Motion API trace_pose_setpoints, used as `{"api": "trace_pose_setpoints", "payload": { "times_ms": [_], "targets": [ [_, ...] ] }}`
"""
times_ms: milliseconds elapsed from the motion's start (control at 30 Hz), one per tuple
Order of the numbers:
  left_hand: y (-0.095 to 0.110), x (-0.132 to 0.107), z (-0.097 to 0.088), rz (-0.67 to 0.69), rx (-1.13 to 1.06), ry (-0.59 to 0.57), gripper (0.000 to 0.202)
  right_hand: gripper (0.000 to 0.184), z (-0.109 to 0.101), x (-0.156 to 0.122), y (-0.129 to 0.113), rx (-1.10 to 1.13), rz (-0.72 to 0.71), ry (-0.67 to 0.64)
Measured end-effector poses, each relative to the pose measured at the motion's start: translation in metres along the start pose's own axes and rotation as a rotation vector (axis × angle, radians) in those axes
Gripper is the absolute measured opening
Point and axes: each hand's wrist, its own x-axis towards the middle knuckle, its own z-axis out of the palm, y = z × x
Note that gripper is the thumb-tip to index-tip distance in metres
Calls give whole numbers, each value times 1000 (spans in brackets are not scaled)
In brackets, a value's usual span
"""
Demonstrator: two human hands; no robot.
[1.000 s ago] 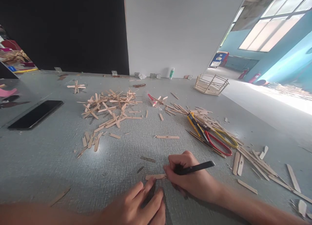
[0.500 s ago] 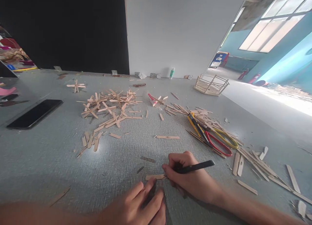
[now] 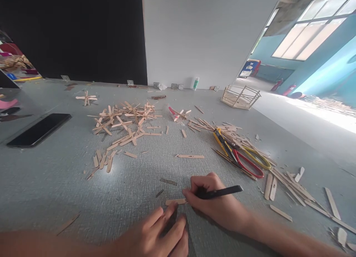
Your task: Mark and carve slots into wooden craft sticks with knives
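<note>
My right hand [image 3: 215, 201] is closed round a slim black tool [image 3: 222, 192], its tip pressed onto a short wooden stick [image 3: 175, 202] lying flat on the grey table [image 3: 55, 183]. My left hand [image 3: 155, 234] lies with its fingers stretched out, the fingertips pressing down on the near side of that stick. The tool's tip is hidden by my fingers.
Piles of wooden sticks [image 3: 125, 123] and glued crosses lie mid-table. Red and yellow scissors [image 3: 250, 162] and a yellow cutter [image 3: 222, 140] lie to the right among more sticks. A black phone [image 3: 39, 129] is at the left, a stick frame [image 3: 240, 96] and a glue bottle [image 3: 196, 83] at the back.
My right hand with the black tool has slid slightly to the left along the stick. My left hand has stayed in place.
</note>
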Motion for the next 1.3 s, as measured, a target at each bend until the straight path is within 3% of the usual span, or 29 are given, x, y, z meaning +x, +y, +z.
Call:
{"api": "trace_pose_setpoints", "payload": {
  "times_ms": [100, 633, 1000, 1300],
  "targets": [
    [2, -1, 2, -23, -7, 11, 28, 40, -1, 1, -1, -88, -55, 27],
    [1, 0, 3, -14, -4, 30, 29, 39, -3, 1, -7, -154, -61, 45],
    [2, -1, 3, -18, -7, 44, 30, 39, 2, -3, -5, 108, 81, 15],
    [2, 0, 6, -15, -13, 58, 33, 38, 6, -1, -1, 170, 110, -21]
  ]
}}
